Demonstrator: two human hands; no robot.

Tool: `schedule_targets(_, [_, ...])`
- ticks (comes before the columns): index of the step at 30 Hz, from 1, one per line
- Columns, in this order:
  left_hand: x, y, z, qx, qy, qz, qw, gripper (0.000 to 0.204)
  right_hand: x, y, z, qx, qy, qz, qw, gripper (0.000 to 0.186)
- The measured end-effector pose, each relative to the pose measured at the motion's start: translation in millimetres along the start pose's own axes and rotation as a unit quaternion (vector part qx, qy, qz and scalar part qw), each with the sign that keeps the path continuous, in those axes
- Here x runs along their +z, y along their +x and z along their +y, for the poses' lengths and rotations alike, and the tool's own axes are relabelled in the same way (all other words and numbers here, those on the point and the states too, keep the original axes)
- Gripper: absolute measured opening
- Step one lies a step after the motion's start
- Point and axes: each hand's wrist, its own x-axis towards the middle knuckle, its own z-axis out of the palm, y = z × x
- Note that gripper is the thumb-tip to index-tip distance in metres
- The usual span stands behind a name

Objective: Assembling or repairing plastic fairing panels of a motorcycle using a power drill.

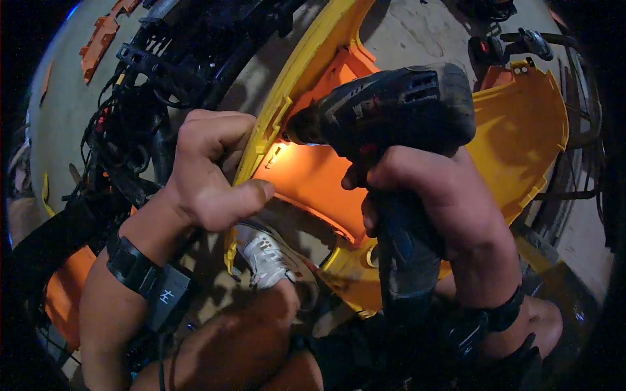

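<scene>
My right hand is wrapped round the grip of a dark cordless drill, its index finger near the trigger. The drill points left, and its front end meets the inner side of a yellow plastic panel. Its light brightens an orange plastic panel that lies against the yellow one. I cannot make out the bit or any screw at the tip. On the left, my left hand grips the yellow panel's edge, thumb on the near side and fingers partly hidden behind it.
A black frame with tangled cables stands at the left. Another yellow panel section spreads out on the right, near dark metal tubing. An orange strip lies at the far left. Below the panels is my white shoe.
</scene>
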Motion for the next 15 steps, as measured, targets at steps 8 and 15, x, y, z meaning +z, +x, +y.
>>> schedule_targets(8, [3,-2,-4,0.028,-0.008,0.011,1.0,0.033,-1,9,-10,-0.114,-0.111,-0.08,0.984,0.021])
schedule_targets(15, [3,-5,-7,0.026,-0.026,0.009,0.999,0.034,7,17,-42,-0.031,-0.295,-0.129,0.946,0.022])
